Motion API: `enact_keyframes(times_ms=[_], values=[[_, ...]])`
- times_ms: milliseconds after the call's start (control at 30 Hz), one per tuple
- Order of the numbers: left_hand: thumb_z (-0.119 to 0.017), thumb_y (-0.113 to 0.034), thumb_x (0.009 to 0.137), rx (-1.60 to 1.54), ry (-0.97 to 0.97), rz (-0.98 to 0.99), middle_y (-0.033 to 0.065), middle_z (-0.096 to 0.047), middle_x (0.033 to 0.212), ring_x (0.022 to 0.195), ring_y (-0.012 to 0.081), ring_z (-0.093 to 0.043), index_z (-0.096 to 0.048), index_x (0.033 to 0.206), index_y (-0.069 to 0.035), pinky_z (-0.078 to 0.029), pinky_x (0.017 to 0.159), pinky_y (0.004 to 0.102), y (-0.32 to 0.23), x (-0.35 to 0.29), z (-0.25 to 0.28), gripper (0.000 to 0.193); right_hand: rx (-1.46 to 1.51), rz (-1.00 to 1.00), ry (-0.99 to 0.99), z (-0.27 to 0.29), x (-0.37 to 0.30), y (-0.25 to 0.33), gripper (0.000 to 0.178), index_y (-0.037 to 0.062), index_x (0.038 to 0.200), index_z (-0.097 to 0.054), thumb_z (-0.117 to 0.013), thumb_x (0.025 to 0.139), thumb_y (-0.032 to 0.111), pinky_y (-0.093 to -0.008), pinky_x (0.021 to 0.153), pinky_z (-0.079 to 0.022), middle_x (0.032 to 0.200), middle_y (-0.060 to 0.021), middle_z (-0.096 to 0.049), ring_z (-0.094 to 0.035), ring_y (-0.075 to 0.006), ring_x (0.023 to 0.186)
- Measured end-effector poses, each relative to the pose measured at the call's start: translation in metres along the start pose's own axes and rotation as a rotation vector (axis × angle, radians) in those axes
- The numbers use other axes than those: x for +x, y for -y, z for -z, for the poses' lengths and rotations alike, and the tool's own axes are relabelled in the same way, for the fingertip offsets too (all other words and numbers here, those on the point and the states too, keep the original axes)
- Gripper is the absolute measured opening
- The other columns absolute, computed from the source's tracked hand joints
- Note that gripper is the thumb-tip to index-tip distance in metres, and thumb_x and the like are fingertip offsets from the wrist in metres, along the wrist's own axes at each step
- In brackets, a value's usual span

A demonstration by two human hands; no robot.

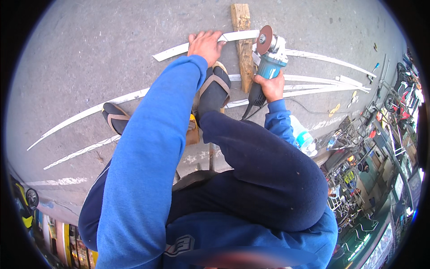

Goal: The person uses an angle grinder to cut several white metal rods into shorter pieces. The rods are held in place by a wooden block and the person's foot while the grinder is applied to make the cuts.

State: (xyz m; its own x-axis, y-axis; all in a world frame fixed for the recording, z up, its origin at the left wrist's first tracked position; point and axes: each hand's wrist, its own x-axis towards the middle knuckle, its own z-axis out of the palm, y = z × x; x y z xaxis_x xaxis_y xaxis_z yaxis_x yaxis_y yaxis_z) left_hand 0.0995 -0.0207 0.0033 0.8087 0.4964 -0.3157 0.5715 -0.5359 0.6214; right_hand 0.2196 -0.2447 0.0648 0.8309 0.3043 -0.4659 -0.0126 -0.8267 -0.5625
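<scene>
My right hand is wrapped round the body of a teal and black angle grinder. Its reddish-brown disc stands at the right end of a short white strip; whether they touch I cannot tell. The fingers of my left hand are closed over that strip, left of a wooden block. The strip lies across the block near its far end. Under the grinder the block is partly hidden. My sandalled right foot is just left of the block.
Long white strips lie on the grey pavement to both sides. Beyond my right arm are a clear plastic bottle and the grinder's dark cord. Metal frames and clutter crowd the right side, with a red motorbike farther off.
</scene>
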Motion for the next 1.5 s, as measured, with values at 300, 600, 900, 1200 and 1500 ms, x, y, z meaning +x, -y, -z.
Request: enact_keyframes(times_ms=[300, 600, 900, 1200, 1500], values=[[-0.060, -0.032, 0.096, 0.018, 0.000, -0.007, 0.0068, -0.065, 0.118, 0.116, 0.0262, -0.056, -0.064, 0.122, -0.018, -0.033, 0.098, 0.0464, 0.000, 0.000, -0.001, 0.030, -0.044, -0.019, -0.002, 0.001, 0.002, -0.004, 0.068, -0.0062, 0.114, -0.057, -0.083, 0.058, 0.021, -0.0391, 0.085, -0.053, 0.104, -0.0184, -0.069, -0.067, -0.0289, 0.093], [-0.056, -0.035, 0.099, 0.050, 0.050, 0.014, 0.0044, -0.064, 0.122, 0.119, 0.0238, -0.054, -0.061, 0.130, -0.018, -0.031, 0.101, 0.0451, 0.000, 0.001, 0.000, 0.036, 0.002, -0.002, 0.003, -0.002, -0.008, 0.002, 0.065, -0.0060, 0.111, -0.059, -0.084, 0.057, 0.020, -0.0384, 0.083, -0.054, 0.101, -0.0185, -0.070, -0.068, -0.0276, 0.090], [-0.056, -0.036, 0.099, 0.061, 0.072, 0.014, 0.0049, -0.064, 0.121, 0.118, 0.0244, -0.054, -0.060, 0.130, -0.018, -0.032, 0.100, 0.0456, -0.001, 0.000, 0.004, 0.036, 0.044, 0.090, 0.019, 0.002, 0.005, 0.007, 0.063, -0.0049, 0.109, -0.060, -0.084, 0.057, 0.021, -0.0392, 0.083, -0.053, 0.101, -0.0191, -0.070, -0.067, -0.0290, 0.092], [-0.057, -0.035, 0.098, 0.051, 0.070, 0.015, 0.0043, -0.064, 0.122, 0.118, 0.0244, -0.054, -0.061, 0.130, -0.019, -0.032, 0.100, 0.0463, -0.001, 0.001, 0.003, 0.035, 0.023, 0.019, 0.029, 0.001, -0.006, 0.001, 0.066, -0.0044, 0.113, -0.059, -0.083, 0.057, 0.022, -0.0379, 0.085, -0.053, 0.103, -0.0183, -0.070, -0.068, -0.0281, 0.094], [-0.056, -0.035, 0.099, 0.057, 0.067, 0.007, 0.0040, -0.064, 0.122, 0.119, 0.0243, -0.054, -0.060, 0.130, -0.018, -0.032, 0.101, 0.0459, 0.000, 0.001, 0.001, 0.036, 0.001, -0.036, 0.024, -0.002, -0.004, -0.006, 0.066, -0.0067, 0.111, -0.060, -0.083, 0.057, 0.023, -0.0382, 0.083, -0.054, 0.100, -0.0200, -0.070, -0.068, -0.0286, 0.090]])
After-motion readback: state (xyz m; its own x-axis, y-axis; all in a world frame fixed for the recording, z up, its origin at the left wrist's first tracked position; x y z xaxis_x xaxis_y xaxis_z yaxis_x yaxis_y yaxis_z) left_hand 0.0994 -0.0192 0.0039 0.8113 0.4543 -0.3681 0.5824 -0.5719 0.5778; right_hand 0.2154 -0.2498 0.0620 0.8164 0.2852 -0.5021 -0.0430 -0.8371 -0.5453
